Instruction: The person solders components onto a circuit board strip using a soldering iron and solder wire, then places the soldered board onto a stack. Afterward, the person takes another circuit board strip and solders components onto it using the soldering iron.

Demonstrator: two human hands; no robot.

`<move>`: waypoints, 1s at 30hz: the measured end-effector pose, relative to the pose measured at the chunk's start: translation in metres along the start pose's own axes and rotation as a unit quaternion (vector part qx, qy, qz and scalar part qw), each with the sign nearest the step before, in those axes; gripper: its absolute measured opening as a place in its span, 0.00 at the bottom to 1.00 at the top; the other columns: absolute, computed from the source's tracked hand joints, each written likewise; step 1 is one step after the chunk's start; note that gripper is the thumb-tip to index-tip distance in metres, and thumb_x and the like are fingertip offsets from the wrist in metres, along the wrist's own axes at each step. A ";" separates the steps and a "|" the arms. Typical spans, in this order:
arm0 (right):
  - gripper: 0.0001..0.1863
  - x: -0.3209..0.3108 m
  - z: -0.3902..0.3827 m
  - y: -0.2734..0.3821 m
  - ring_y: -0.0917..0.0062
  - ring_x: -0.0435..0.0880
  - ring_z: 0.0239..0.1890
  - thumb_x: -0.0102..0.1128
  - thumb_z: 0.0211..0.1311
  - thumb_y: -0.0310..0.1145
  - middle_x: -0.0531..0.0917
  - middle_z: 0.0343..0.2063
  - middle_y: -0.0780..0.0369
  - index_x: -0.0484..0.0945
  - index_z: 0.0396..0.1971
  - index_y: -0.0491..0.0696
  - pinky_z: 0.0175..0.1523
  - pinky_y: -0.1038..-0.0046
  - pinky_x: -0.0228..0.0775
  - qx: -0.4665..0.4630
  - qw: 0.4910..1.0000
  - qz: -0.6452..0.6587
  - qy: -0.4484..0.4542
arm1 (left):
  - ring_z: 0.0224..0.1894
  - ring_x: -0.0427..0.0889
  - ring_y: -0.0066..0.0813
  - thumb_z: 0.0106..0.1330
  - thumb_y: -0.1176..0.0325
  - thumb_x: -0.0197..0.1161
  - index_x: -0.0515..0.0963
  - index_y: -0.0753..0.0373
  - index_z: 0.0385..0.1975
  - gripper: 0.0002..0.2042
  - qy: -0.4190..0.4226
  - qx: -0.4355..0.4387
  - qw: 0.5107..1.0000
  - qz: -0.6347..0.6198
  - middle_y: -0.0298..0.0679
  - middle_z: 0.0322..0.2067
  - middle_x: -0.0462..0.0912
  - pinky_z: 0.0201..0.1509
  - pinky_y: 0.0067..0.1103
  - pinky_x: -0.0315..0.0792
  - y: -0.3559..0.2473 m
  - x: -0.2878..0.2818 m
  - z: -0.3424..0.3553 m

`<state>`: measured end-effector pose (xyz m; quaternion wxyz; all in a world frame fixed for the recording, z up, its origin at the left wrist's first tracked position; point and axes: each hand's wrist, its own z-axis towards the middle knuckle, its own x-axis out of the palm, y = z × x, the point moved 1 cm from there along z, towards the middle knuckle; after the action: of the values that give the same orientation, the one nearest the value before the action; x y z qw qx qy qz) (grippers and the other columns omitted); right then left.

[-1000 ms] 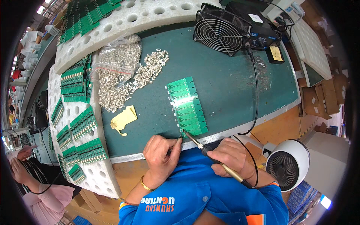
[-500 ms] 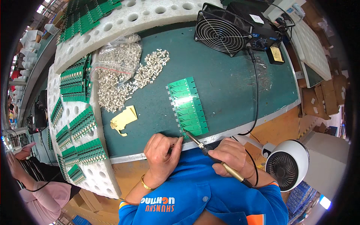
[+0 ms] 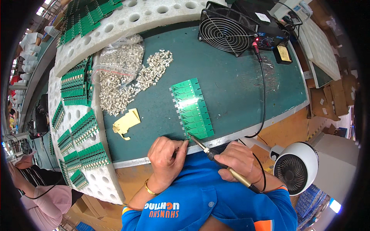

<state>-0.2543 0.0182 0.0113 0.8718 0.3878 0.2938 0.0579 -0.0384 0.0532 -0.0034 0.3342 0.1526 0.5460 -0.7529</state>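
A green circuit board panel [image 3: 191,109] lies on the bench mat near the front edge, small pale connectors with pins along its left side. My right hand [image 3: 237,161] grips a soldering iron [image 3: 239,177], its metal tip touching the panel's near left corner. By that same corner my left hand [image 3: 167,156] is closed in a pinch; what its fingers hold is too small to make out. Left of the panel, a heap of small white connectors [image 3: 115,98] spreads beside a clear plastic bag [image 3: 121,57] full of them. A torn yellow piece [image 3: 126,123] lies nearer.
White foam trays [image 3: 104,184] at the left and back hold several green boards. A black fan [image 3: 225,34] and soldering station [image 3: 266,40] stand back right, with a yellow sponge [image 3: 284,54] and hanging cable. A white fan [image 3: 295,168] stands right. Another person's arm [image 3: 27,184] shows far left.
A small red light now glows on the soldering station. My hands, the iron and the panel hold their places; the view has shifted very slightly.
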 end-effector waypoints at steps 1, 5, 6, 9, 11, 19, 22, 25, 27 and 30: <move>0.17 0.001 0.000 0.000 0.71 0.79 0.20 0.67 0.60 0.39 0.80 0.19 0.61 0.79 0.40 0.41 0.25 0.72 0.69 -0.002 1.000 -0.001 -0.002 | 0.19 0.71 0.29 0.50 0.79 0.74 0.78 0.64 0.20 0.08 0.003 0.005 1.000 0.000 0.37 0.17 0.73 0.22 0.24 0.63 0.000 0.000 0.000; 0.17 0.001 -0.002 -0.001 0.72 0.79 0.19 0.67 0.60 0.39 0.80 0.19 0.62 0.79 0.40 0.42 0.25 0.73 0.69 -0.009 1.000 -0.005 -0.002 | 0.19 0.71 0.29 0.50 0.79 0.74 0.78 0.64 0.20 0.08 0.011 0.006 1.000 -0.004 0.36 0.17 0.73 0.22 0.24 0.63 0.000 0.000 0.001; 0.17 0.001 -0.002 -0.001 0.72 0.79 0.19 0.67 0.60 0.39 0.80 0.19 0.62 0.79 0.40 0.42 0.25 0.73 0.69 -0.009 1.000 -0.005 -0.002 | 0.19 0.71 0.32 0.49 0.78 0.74 0.78 0.63 0.20 0.09 0.011 0.000 1.000 -0.003 0.37 0.17 0.72 0.22 0.26 0.63 0.000 0.000 0.001; 0.17 0.001 -0.002 0.000 0.72 0.79 0.19 0.66 0.61 0.40 0.80 0.19 0.62 0.79 0.41 0.42 0.25 0.73 0.69 -0.011 1.000 -0.012 0.000 | 0.19 0.71 0.32 0.49 0.78 0.74 0.78 0.63 0.20 0.09 0.013 -0.005 1.000 0.000 0.37 0.17 0.72 0.22 0.26 0.63 -0.001 -0.001 0.002; 0.17 0.001 -0.002 0.001 0.72 0.79 0.19 0.66 0.61 0.40 0.79 0.19 0.63 0.79 0.41 0.42 0.25 0.73 0.69 -0.012 1.000 -0.009 0.003 | 0.19 0.71 0.30 0.51 0.79 0.73 0.78 0.65 0.20 0.08 0.017 -0.004 1.000 0.003 0.37 0.17 0.73 0.22 0.25 0.63 -0.001 -0.001 0.003; 0.17 0.001 -0.004 0.001 0.72 0.79 0.19 0.65 0.62 0.41 0.79 0.19 0.62 0.78 0.41 0.42 0.25 0.73 0.69 -0.008 1.000 -0.007 -0.001 | 0.19 0.71 0.31 0.50 0.79 0.74 0.78 0.64 0.21 0.08 0.015 0.007 1.000 -0.007 0.37 0.17 0.73 0.23 0.25 0.63 0.000 -0.001 0.003; 0.17 0.001 -0.004 0.001 0.72 0.78 0.19 0.65 0.62 0.41 0.79 0.19 0.62 0.78 0.41 0.42 0.25 0.73 0.69 -0.009 1.000 -0.010 -0.005 | 0.19 0.71 0.30 0.50 0.79 0.74 0.78 0.64 0.21 0.08 0.009 0.002 1.000 -0.002 0.37 0.17 0.73 0.23 0.25 0.63 0.000 -0.001 0.002; 0.17 0.001 -0.004 -0.001 0.72 0.78 0.19 0.65 0.62 0.41 0.79 0.19 0.62 0.79 0.40 0.42 0.25 0.72 0.69 -0.011 1.000 -0.014 -0.009 | 0.19 0.71 0.30 0.50 0.79 0.74 0.78 0.64 0.21 0.08 0.002 -0.003 1.000 -0.001 0.36 0.17 0.73 0.23 0.24 0.63 0.000 -0.001 0.001; 0.17 0.002 -0.003 -0.001 0.72 0.78 0.19 0.65 0.62 0.40 0.79 0.19 0.62 0.79 0.40 0.42 0.25 0.72 0.69 -0.012 1.000 -0.017 -0.011 | 0.20 0.71 0.32 0.49 0.79 0.74 0.77 0.64 0.20 0.09 -0.001 -0.008 1.000 -0.001 0.37 0.17 0.73 0.23 0.26 0.63 -0.001 -0.001 0.001; 0.16 0.003 -0.003 -0.002 0.72 0.79 0.19 0.65 0.61 0.40 0.79 0.19 0.62 0.79 0.40 0.42 0.25 0.72 0.69 -0.005 1.000 -0.009 -0.015 | 0.20 0.71 0.34 0.48 0.79 0.74 0.77 0.63 0.20 0.09 -0.004 -0.015 1.000 -0.002 0.38 0.17 0.73 0.23 0.28 0.64 -0.002 0.000 0.003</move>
<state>-0.2535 0.0199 0.0070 0.8787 0.3813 0.2836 0.0454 -0.0398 0.0507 -0.0010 0.3368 0.1434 0.5563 -0.7460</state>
